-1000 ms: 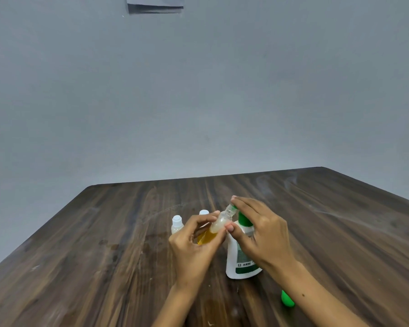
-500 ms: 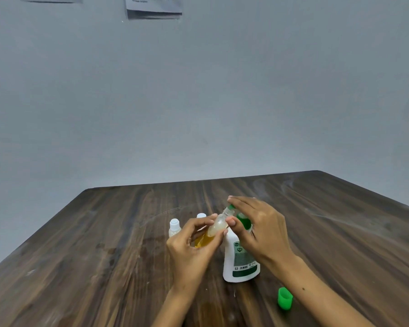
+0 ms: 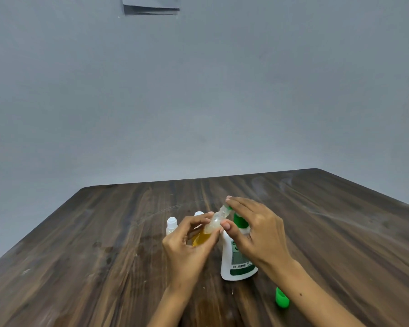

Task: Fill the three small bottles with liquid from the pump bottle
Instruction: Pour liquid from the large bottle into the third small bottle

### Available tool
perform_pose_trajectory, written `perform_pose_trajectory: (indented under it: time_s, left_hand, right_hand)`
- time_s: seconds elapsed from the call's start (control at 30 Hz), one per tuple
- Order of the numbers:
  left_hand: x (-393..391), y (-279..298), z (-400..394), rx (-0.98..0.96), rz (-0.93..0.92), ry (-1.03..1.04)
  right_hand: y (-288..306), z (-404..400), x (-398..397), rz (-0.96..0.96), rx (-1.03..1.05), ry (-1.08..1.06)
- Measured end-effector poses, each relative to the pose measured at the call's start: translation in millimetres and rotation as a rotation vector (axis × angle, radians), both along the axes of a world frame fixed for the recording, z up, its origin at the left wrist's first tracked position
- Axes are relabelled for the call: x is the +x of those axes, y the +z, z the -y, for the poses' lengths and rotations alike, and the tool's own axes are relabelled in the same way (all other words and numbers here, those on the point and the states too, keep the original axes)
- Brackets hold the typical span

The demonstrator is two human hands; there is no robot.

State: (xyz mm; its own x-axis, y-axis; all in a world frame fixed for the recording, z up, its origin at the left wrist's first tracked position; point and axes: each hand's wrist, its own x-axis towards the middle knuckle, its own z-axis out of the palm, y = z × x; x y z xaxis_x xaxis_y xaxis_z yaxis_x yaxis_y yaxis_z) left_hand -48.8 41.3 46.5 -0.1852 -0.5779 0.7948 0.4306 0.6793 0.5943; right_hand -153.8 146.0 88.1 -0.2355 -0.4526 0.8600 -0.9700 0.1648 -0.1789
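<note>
Bottle [image 3: 211,228] tilted, clear, amber liquid low inside, pinched by left hand [image 3: 189,249], right hand [image 3: 257,230] gripping pump bottle [image 3: 237,260]

Tilted half-amber small bottle [image 3: 211,228] against upright white pump bottle [image 3: 237,260]

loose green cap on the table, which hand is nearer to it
Right. The small loose green plastic cap lies by the right forearm, nearer the camera than the right hand, which is up at the pump bottle. The left hand is farther left, gripping a small bottle.
</note>
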Motion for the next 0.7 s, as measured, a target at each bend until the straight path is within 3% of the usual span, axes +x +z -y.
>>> perform_pose_trajectory:
  time_s: [0.7]
  left_hand:
    - [-2,-1,2,-0.051,0.004,0.022]
  right_hand:
    - [8,0,3,-0.001,0.039,-0.010]
